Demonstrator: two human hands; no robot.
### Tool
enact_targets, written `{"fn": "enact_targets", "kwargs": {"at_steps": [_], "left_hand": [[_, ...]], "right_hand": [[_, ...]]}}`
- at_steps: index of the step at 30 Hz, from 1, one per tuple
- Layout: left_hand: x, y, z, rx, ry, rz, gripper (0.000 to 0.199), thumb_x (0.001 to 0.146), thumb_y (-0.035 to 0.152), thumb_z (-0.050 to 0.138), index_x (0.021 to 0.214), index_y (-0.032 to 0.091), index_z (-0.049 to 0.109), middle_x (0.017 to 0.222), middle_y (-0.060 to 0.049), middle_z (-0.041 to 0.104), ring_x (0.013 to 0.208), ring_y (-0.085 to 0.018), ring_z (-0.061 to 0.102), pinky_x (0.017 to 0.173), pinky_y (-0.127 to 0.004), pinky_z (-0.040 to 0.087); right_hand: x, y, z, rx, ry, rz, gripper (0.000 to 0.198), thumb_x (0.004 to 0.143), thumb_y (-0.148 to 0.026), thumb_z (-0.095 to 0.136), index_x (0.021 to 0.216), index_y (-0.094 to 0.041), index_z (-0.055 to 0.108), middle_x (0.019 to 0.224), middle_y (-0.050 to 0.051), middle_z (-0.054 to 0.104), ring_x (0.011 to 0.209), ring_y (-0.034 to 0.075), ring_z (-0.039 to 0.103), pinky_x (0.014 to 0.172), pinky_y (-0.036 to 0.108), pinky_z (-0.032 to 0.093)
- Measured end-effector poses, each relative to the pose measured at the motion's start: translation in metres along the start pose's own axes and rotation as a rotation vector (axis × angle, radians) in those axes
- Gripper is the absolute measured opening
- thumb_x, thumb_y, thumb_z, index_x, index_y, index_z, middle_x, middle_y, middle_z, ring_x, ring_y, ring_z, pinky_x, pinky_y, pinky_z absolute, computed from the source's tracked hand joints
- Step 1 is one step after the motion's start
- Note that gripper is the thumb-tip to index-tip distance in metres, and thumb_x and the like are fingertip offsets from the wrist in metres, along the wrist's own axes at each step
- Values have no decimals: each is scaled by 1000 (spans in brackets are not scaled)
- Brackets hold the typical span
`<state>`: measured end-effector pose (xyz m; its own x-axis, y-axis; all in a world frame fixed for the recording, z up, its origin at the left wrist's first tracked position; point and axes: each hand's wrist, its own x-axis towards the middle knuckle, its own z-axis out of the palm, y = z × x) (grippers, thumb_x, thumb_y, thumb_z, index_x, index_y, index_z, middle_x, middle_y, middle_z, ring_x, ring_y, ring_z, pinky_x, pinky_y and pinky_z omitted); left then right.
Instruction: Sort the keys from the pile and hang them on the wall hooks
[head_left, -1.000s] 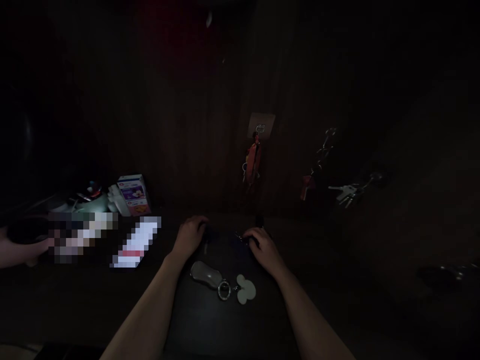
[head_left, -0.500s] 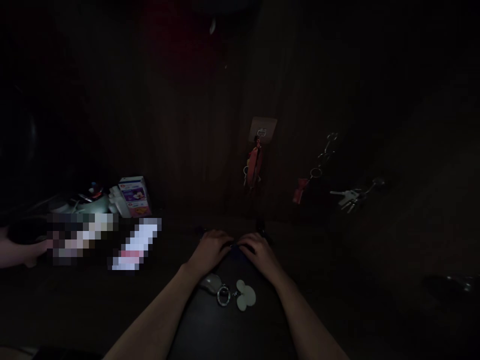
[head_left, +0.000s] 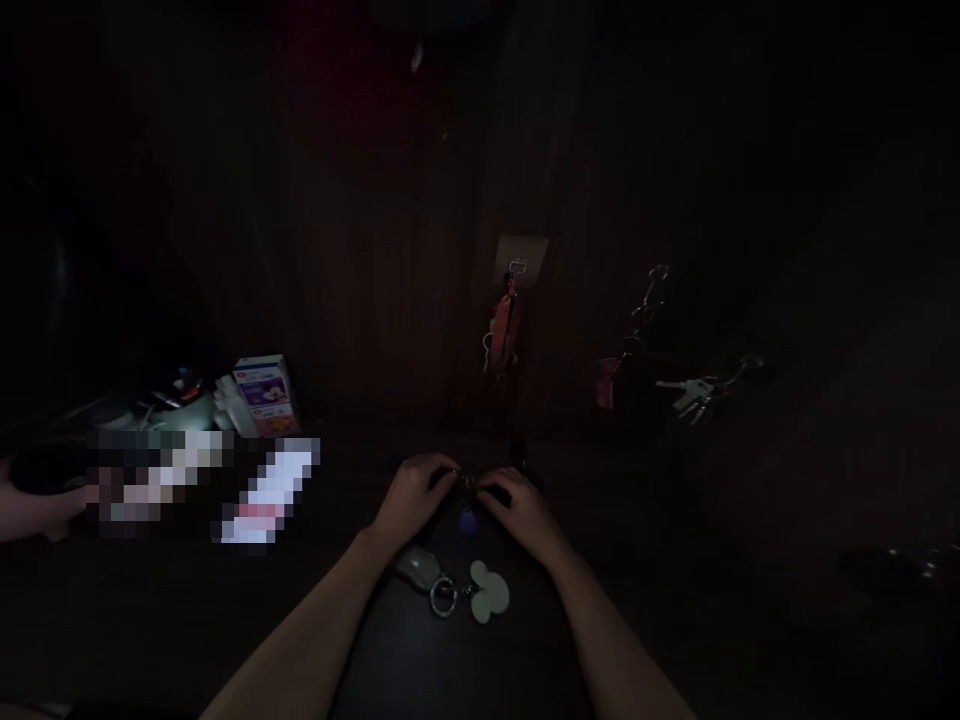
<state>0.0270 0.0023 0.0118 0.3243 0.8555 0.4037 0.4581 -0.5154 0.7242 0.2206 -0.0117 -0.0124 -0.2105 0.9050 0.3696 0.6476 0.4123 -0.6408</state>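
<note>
Between my hands hangs a small metal key ring (head_left: 468, 481) with a round blue key fob (head_left: 467, 521) below it. My left hand (head_left: 411, 498) is closed, its fingertips pinching at the left of the ring. From the other side, the closed fingers of my right hand (head_left: 519, 502) grip the ring's right edge. Dim light hides the finest detail at the fingertips. Nearer to me lies a keychain with a pale mouse-head-shaped tag (head_left: 491, 592), a sparkly ring (head_left: 443, 596) and a shiny oval piece (head_left: 420, 568) partly behind my left wrist.
Keys with a red holder (head_left: 504, 325) hang from a wall hook. A red bow charm (head_left: 608, 382) and a bunch of keys (head_left: 697, 392) hang further right. At left stand a small box (head_left: 266, 395), a pale bowl (head_left: 191, 418), a blurred-out bright phone-like shape (head_left: 271, 495) and another person's hand (head_left: 45, 505).
The blue fob, mostly covered by my fingers before, now dangles in plain sight under the ring. My fingertips have come up slightly. The red bow charm at the wall has swung.
</note>
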Motion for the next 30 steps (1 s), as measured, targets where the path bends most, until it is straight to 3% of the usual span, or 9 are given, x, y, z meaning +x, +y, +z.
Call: {"fn": "enact_targets", "kwargs": {"at_steps": [5,14,22,27,30], "left_hand": [[1,9,0,-194,39,-92,16,84,26,49,90,22,63,89,1,69,84,-15,64,76,-24,47],[0,13,-1,-227,87,-82,16,82,28,54,90,23,67,89,0,71,86,-16,64,80,-26,47],[0,18,6,-207,87,-86,16,80,26,55,87,22,68,88,1,72,86,-17,65,82,-27,48],[1,11,1,-208,57,-130,25,83,30,50,103,24,63,92,1,71,87,-17,65,80,-27,48],[0,2,-7,-113,-75,-51,20,83,26,52,95,25,66,97,0,69,92,-17,62,84,-28,46]], "right_hand": [[-1,-8,-6,217,16,113,14,82,-31,53,88,-24,63,89,0,66,86,17,60,79,30,44],[0,-30,-6,420,161,94,18,79,-33,57,93,-23,63,94,2,67,93,19,60,84,31,44],[1,-25,10,149,325,-84,7,78,-29,58,78,-24,62,77,2,64,77,17,60,71,29,47],[1,-23,7,143,336,-27,11,80,-32,56,79,-23,63,78,2,66,75,18,61,70,29,47],[1,-19,4,147,338,31,13,80,-33,55,79,-23,62,78,2,66,75,18,61,71,29,47]]}}
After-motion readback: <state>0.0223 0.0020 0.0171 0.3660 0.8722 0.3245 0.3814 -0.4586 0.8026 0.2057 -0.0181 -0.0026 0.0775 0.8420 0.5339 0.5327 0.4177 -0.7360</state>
